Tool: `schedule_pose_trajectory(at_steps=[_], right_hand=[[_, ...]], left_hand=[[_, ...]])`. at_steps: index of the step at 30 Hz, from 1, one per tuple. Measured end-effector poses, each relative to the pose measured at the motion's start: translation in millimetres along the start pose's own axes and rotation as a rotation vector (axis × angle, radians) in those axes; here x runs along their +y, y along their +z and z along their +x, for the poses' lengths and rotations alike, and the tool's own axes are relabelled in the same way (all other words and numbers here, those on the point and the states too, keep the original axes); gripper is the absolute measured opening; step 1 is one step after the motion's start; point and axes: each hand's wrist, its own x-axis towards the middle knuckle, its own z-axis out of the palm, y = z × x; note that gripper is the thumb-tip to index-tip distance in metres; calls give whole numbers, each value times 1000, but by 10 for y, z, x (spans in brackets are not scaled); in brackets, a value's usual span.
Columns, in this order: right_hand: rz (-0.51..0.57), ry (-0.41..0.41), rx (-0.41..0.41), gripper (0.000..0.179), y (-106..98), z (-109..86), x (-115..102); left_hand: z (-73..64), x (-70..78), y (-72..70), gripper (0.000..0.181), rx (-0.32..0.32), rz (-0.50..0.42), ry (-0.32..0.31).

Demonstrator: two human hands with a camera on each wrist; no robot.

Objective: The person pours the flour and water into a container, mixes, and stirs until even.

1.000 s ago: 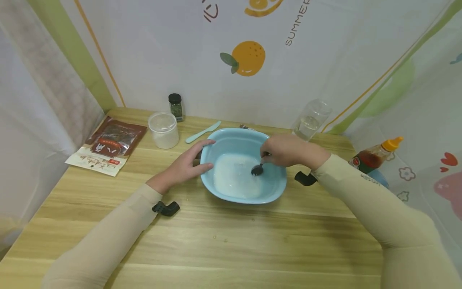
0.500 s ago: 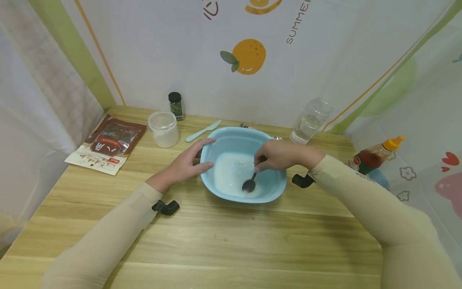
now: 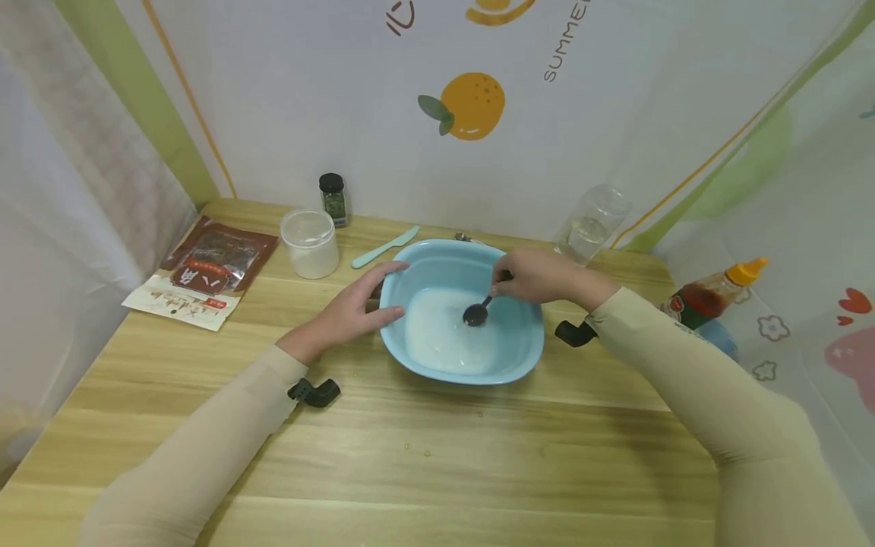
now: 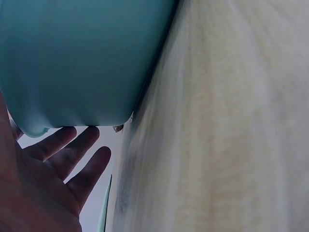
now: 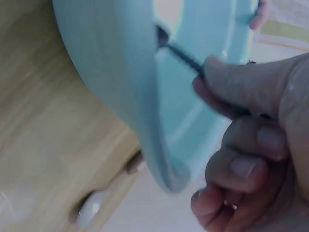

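The spoon [image 3: 475, 315] is near the middle of the head view, its dark bowl in or just over the white liquid [image 3: 437, 338] and its handle leaning up to the right. It looks light, stiff and hard to break; a wet handle could turn slippery, so the upper end, clear of the liquid, seems the best place to hold it. The right hand [image 3: 536, 275] pinches it there, thumb and fingers clamped on the handle. The basin [image 3: 447, 266] around it, centre of the frame, looks like smooth plastic, slightly springy, light in itself but weighed down by the liquid, which could slop; its rim at two opposite sides looks the surest hold. The left hand [image 3: 349, 308] touches its left side, fingers straight and spread apart.

Counted outward: one spoon in use, one basin, two hands. Upper left of centre are one knife [image 3: 385, 248], one tub [image 3: 311, 247] of white powder and one small jar [image 3: 333, 201] with a black lid; farther left, one packet [image 3: 205, 266]. Upper right stands one glass [image 3: 588, 232]; at the right edge of the table [image 3: 342, 471], one sauce bottle [image 3: 711, 296]. Shiny metal pieces behind the basin are too hidden to count
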Motion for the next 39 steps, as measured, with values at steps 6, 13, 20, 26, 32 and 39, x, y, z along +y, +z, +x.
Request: schedule_pose_trajectory(at_steps=[6,13,20,26,32,39], right_hand=[[-67,2,-16,14,-41,-59,1],[-46,-7,27,15,-19,-10,9],[-18,-85,-69,13,3,-62,-5],[53,-119,-46,14,61,35,-81],[-45,82,104,20,21,103,-7],[-1,9,123,19,89,131,-93]], left_hand=[[4,15,6,74,-3,-7,-6],[-8,7,6,73,6,-8,-8],[-1,7,16,73,3,-10,1],[-13,0,17,73,5,-26,4],[-14,7,26,73,7,-10,-3],[-6,5,12,73,11,-2,0]])
